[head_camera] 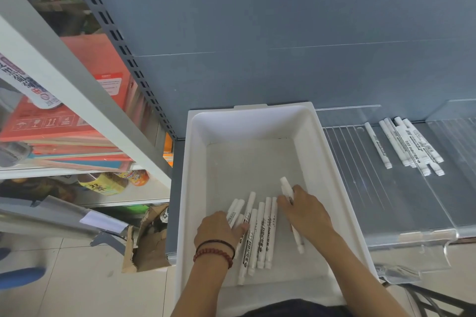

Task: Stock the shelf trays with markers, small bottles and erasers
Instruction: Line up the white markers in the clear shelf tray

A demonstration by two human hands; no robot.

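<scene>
Head view: at the lower centre, white markers point(257, 234) lie loose on the floor of a white bin point(195, 162). The left hand point(219, 230) is laid open on them, its grip closed on nothing. The right hand point(305, 213) is closed around two markers. More should be gathered parallel, caps one way, before the bundle is lifted. Further off, at the right, a few markers point(409, 145) already lie in the clear tray point(360, 188); the bundle is best laid beside them.
</scene>
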